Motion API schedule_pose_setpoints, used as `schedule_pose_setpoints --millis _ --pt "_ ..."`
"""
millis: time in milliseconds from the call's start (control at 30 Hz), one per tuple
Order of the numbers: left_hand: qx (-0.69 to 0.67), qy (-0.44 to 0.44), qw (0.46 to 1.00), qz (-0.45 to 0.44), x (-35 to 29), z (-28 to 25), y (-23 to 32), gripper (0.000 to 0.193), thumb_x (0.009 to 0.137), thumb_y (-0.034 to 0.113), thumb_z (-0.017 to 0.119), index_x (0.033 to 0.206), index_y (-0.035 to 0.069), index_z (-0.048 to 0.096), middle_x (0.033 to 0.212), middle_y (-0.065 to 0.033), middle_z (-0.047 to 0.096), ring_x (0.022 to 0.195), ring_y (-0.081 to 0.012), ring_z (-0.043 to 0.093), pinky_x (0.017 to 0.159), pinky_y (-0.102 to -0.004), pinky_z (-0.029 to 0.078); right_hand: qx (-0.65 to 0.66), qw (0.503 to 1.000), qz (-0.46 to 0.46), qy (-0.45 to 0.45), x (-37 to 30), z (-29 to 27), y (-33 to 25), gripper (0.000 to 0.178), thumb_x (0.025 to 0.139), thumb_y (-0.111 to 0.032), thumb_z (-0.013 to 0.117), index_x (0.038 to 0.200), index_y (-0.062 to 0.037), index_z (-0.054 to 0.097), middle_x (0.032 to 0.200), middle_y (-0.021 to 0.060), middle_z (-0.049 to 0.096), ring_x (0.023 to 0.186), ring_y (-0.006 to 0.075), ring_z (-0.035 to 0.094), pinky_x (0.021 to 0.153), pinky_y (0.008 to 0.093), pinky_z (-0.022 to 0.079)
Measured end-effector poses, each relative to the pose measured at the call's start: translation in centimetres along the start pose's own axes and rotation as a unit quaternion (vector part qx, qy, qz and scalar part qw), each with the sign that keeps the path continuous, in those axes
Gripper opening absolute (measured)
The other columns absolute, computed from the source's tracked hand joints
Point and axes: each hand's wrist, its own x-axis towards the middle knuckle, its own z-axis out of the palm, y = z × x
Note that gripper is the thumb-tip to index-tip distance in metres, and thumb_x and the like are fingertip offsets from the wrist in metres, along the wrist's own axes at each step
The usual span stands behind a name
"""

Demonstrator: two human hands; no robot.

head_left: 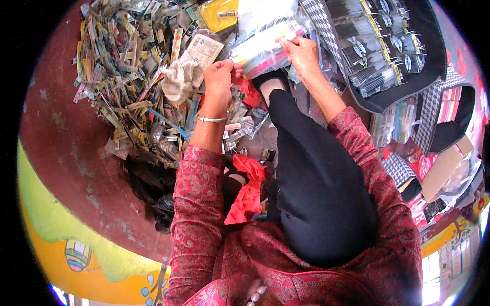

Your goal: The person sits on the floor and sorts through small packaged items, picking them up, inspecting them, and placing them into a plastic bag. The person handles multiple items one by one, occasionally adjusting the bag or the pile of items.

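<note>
A clear plastic bag (263, 53) with white, yellow and pink contents is stretched between my two hands, above my foot. My left hand (220, 75) has its fingers closed at the bag's lower left edge. On the other side, my right hand (302, 53) pinches the bag near its upper right corner, thumb and forefinger together. What exactly lies inside the bag is hard to make out through the shiny film. Close by my left hand are a crumpled cream cloth bag (178, 81) and a printed cardboard piece (204, 51).
A large heap of small packaged strips (127, 66) covers the floor on the left. At the right stands a black-lined box (434, 61) with packs of thin black items (375, 61). A yellow packet (219, 14) lies at the far side, and red plastic (247, 186) lies near my legs.
</note>
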Motion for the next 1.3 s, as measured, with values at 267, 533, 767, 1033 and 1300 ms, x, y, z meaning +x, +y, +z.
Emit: schedule_pose_setpoints --millis 267,533,767,1033,1300 --pt "0.233 -0.027 0.944 0.233 -2.6 0.9 2.1 0.016 0.08 0.011 0.053 0.085 -0.004 0.057 0.072 -0.0071 0.061 0.063 -0.0107 0.057 0.059 -0.0221 0.046 0.045 0.97 -0.123 -0.204 -0.4 1.6 -3.2 0.021 0.081 -0.014 0.049 0.095 -0.0045 0.061 0.07 0.0045 0.059 0.054 0.0098 0.05 0.052 0.023 0.042" --pt "0.235 -0.002 0.925 0.297 -3.1 2.1 3.0 0.015 0.077 0.009 0.055 0.085 -0.004 0.059 0.069 -0.005 0.06 0.062 -0.0087 0.056 0.057 -0.0209 0.044 -0.177 0.959 -0.217 -0.05 -0.2 2.6 -2.4 0.016 0.076 -0.023 0.051 0.082 -0.0078 0.052 0.072 0.0136 0.059 0.067 0.033 0.057 0.062 0.0417 0.044" --pt "0.226 -0.014 0.93 0.29 -2.3 3.0 4.6 0.015 0.077 0.009 0.055 0.084 -0.003 0.06 0.07 -0.0049 0.061 0.061 -0.008 0.056 0.054 -0.02 0.044 -0.237 0.898 -0.362 -0.077 -1.2 2.7 -2.9 0.014 0.075 -0.014 0.048 0.087 -0.0104 0.055 0.071 0.0098 0.056 0.066 0.0295 0.057 0.057 0.0378 0.046" --pt "0.261 -0.094 0.923 0.267 -2.2 2.9 5.8 0.017 0.079 0.012 0.054 0.089 0.0 0.059 0.068 -0.0031 0.06 0.055 -0.006 0.051 0.051 -0.0178 0.042 -0.244 0.925 -0.243 -0.159 -1.1 1.6 -4.0 0.028 0.076 -0.029 0.053 0.084 -0.0027 0.059 0.074 0.0147 0.057 0.071 0.0344 0.056 0.06 0.0431 0.044" --pt "0.289 -0.041 0.895 0.336 0.1 1.3 3.3 0.038 0.077 0.009 0.054 0.115 0.011 0.049 0.082 -0.0066 0.059 0.058 -0.0078 0.053 0.051 -0.0209 0.043 -0.163 0.958 -0.107 -0.212 0.4 1.7 -2.8 0.039 0.076 -0.036 0.048 0.069 0.0011 0.061 0.066 0.0233 0.056 0.066 0.0362 0.057 0.063 0.0421 0.044"
